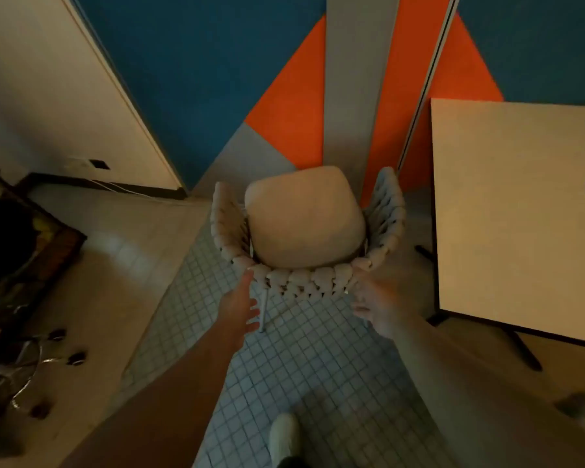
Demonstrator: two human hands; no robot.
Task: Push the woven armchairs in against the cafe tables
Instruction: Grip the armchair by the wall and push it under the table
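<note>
A woven armchair with a pale seat cushion stands on the tiled floor, seen from above, its open front turned to the coloured wall. The cafe table stands to its right, with a gap between them. My left hand reaches to the back left corner of the woven backrest, fingers spread and one fingertip touching the rim. My right hand holds the back right corner of the backrest, thumb on top and fingers curled behind the weave.
A blue, orange and grey wall rises just beyond the chair. At the left stand a dark cabinet and the chrome wheeled base of an office chair. The table's dark foot sticks out on the floor. My shoe shows below.
</note>
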